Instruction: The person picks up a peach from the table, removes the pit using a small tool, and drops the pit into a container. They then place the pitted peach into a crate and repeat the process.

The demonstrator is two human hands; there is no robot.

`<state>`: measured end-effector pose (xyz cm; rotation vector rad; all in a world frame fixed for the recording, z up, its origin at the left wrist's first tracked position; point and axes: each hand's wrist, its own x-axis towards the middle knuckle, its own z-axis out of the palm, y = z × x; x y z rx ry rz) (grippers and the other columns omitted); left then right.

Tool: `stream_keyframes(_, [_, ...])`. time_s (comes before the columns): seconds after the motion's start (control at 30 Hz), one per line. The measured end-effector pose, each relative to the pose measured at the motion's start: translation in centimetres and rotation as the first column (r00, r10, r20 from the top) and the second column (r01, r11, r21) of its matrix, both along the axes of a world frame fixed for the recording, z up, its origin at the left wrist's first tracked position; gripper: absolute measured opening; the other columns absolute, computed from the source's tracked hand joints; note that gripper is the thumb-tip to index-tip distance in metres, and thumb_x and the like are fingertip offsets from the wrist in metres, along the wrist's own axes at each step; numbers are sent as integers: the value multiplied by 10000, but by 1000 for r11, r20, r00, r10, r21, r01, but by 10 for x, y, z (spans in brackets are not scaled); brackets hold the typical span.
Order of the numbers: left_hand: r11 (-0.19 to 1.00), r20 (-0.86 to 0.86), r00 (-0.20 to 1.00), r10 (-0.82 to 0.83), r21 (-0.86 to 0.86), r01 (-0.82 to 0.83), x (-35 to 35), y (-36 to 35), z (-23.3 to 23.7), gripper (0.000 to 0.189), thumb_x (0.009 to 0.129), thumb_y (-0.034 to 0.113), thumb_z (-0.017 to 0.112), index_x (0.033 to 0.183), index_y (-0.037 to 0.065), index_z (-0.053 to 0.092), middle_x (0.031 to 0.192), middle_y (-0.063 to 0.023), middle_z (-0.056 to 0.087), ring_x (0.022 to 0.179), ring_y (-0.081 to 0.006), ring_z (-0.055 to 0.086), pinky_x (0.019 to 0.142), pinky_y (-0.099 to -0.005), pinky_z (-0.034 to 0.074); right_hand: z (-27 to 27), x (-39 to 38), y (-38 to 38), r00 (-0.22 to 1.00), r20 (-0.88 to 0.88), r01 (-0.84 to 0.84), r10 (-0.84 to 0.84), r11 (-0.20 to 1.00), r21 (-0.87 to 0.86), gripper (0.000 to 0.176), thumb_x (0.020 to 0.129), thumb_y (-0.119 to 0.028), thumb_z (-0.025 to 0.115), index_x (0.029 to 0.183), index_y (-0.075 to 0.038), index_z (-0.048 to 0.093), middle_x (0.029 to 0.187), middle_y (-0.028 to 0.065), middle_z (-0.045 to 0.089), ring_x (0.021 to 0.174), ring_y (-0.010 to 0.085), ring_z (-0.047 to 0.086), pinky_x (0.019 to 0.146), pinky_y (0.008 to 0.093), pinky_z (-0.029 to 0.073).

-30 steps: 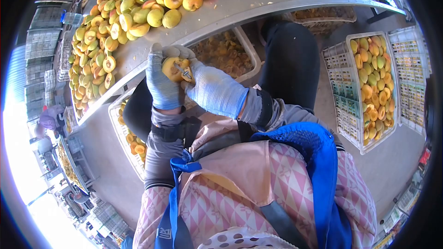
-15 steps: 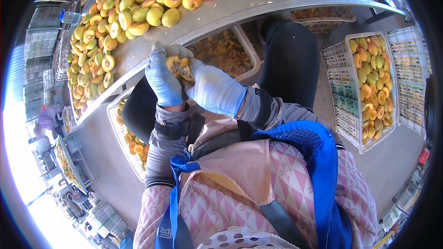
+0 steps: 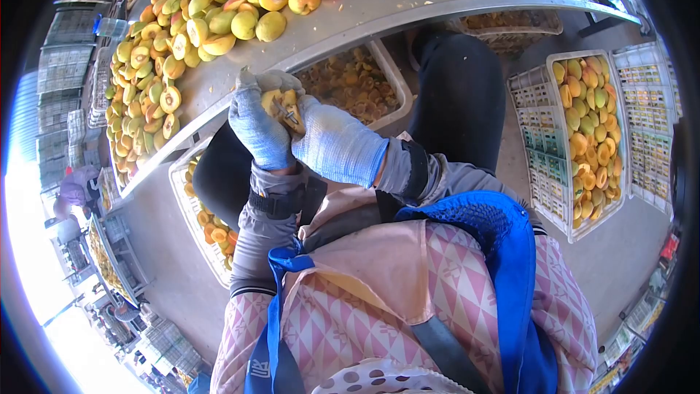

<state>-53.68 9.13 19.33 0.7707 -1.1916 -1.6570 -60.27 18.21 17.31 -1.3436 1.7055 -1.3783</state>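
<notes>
My left hand (image 3: 259,124), in a pale blue and grey glove, is closed around a yellow peach (image 3: 274,101) at the table's front edge. Pressed up against it from the right is my gloved right hand (image 3: 341,142), also closed. A small metal tool (image 3: 291,114) shows between the hands, touching the fruit's cut side; its handle is hidden in my right hand. Just beyond, a heap of whole-looking and halved peaches (image 3: 219,23) covers the left part of the metal table (image 3: 379,0).
Under the table sits a crate (image 3: 397,87) of dark peach scraps. Another crate (image 3: 197,215) of halves stands by my left knee. To the right is a white crate (image 3: 576,232) full of peach halves. A plastic bottle (image 3: 113,28) lies beyond the heap.
My left hand has tilted slightly, and a bit more of the peach and the metal tool shows between my hands. The heap and crates stay as they were.
</notes>
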Motion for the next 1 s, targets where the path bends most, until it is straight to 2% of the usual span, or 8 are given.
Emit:
stream_keyframes(0.17, [950, -124, 989, -80, 292, 114, 3, -8, -6, 363, 1002, 323, 439, 840, 18, 550, 789, -127, 585, 765, -265, 578, 689, -366, 495, 10, -4, 5, 956, -291, 1, 43, 989, 148, 308, 788, -151, 653, 997, 51, 550, 667, 185, 646, 635, 351, 672, 556, 421, 535])
stream_keyframes(0.37, [886, -246, 962, -120, 411, 216, 9, -20, -19, 333, 990, 351, 468, 945, 30, 547, 828, -125, 572, 804, -292, 589, 737, -391, 518, 7, -4, 6, 897, -439, 26, 52, 985, 170, 334, 796, -148, 644, 1034, 56, 530, 641, 163, 643, 598, 328, 671, 508, 406, 520])
stream_keyframes(0.4, [915, -215, 967, -139, 345, 208, 10, -17, -17, 341, 985, 364, 471, 959, 33, 550, 842, -138, 581, 824, -305, 597, 757, -403, 525, 7, -3, 6, 886, -460, 35, 54, 983, 182, 344, 796, -151, 650, 1040, 57, 528, 643, 162, 644, 605, 331, 671, 511, 405, 520])
stream_keyframes(0.5, [924, -178, 967, -182, 307, 230, 13, -9, -1, 368, 973, 401, 479, 996, 42, 559, 887, -183, 607, 875, -346, 620, 807, -441, 542, 9, -9, 8, 929, -369, 14, 25, 994, 104, 368, 795, -161, 667, 1065, 45, 525, 669, 153, 650, 633, 333, 672, 534, 409, 521])
stream_keyframes(0.6, [813, -282, 942, -184, 496, 307, 14, -15, 9, 394, 962, 430, 479, 994, 44, 556, 948, -250, 632, 885, -380, 636, 793, -475, 552, 18, -13, 13, 939, -342, -38, 43, 999, 24, 395, 791, -172, 684, 1089, 30, 522, 703, 149, 658, 660, 332, 672, 561, 416, 522])
stream_keyframes(0.7, [770, -354, 889, -289, 465, 436, 19, -18, 4, 379, 974, 408, 467, 962, 37, 547, 945, -231, 637, 863, -363, 637, 778, -469, 553, 16, -14, 13, 930, -360, -53, 79, 995, 82, 400, 792, -173, 685, 1098, 23, 518, 721, 158, 662, 666, 332, 674, 568, 425, 521])
stream_keyframes(0.8, [895, -236, 957, -166, 371, 247, 17, -11, 0, 369, 990, 383, 449, 933, 29, 539, 940, -220, 640, 839, -351, 638, 759, -455, 554, 19, -11, 12, 945, -320, -37, 66, 995, 96, 261, 833, -155, 616, 1025, 8, 549, 707, 150, 672, 678, 354, 676, 601, 455, 524])
stream_keyframes(1.0, [925, -298, 951, -82, 332, 183, 10, -2, -3, 364, 1009, 360, 419, 942, 23, 536, 925, -214, 641, 816, -343, 637, 753, -431, 552, 24, -13, 12, 967, -215, -81, 134, 967, 240, 272, 874, -200, 577, 1017, 28, 541, 771, 190, 683, 743, 368, 683, 650, 470, 530])
